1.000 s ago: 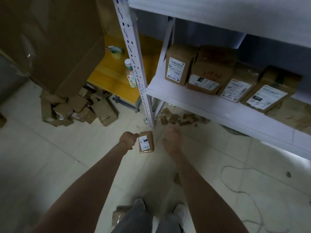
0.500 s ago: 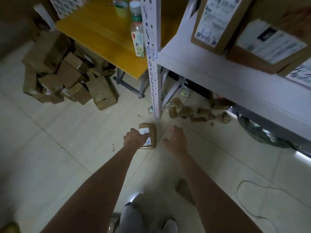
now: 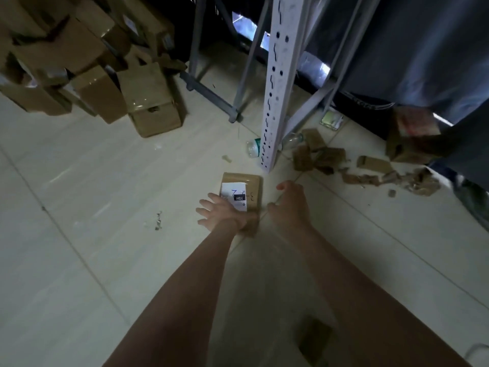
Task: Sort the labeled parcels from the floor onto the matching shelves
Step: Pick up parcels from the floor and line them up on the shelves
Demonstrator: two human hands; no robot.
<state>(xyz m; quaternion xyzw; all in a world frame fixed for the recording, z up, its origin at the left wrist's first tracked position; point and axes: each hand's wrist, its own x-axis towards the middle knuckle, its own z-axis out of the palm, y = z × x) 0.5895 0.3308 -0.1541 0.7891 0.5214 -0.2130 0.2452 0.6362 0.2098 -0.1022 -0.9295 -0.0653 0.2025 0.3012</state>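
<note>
Head view: parcel (image 3: 251, 184) flat on floor (image 3: 105, 181), label up, probably for reading code; shelf post (image 3: 275, 88) at its 1 o'clock; left hand (image 3: 222, 211) rests on near edge, fingers splayed; right hand (image 3: 289, 205) at 3 o'clock, loosely curled, empty.

Illumination is dim with a greenish cast. The floor (image 3: 92, 181) shows soft sheen streaks. Space beneath the shelving (image 3: 423, 49) is near black, with bright slivers behind the upright post (image 3: 275, 75). The box (image 3: 412, 139) at right edge is motion-blurred. Straight lines bow toward the frame edges. The parcel label (image 3: 234, 193) is partly legible.
</note>
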